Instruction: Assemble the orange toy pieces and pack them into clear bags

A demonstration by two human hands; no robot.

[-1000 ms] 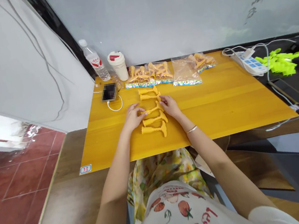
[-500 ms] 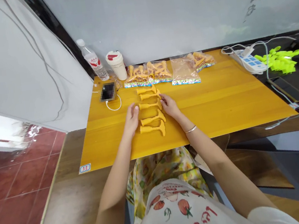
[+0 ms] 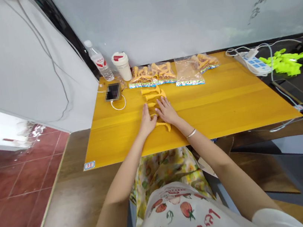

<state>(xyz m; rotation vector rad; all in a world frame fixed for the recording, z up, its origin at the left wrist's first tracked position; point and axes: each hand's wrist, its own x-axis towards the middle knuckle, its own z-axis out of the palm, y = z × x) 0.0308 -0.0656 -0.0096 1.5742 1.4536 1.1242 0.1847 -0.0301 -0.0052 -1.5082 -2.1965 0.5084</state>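
Several orange toy hammers lie in a column on the yellow-brown table, their heads to the right. My left hand rests over the handle ends of the lower ones, fingers stretched out. From the right, my right hand lies palm down across the hammer heads with its fingers spread. Beyond my fingertips the top hammer and the second hammer are mostly visible. Only part of the middle hammer shows between my hands. Below them the nearest hammer sticks out, its handle covered by my left hand.
Clear bags of orange hammers line the back edge, beside a mostly flat clear bag. A water bottle, a lidded cup and a phone with a cable stand left. A power strip and bright green pieces are right.
Both hands have moved inward over the hammers, from beside them to covering the middle and lower ones. The view has shifted slightly.
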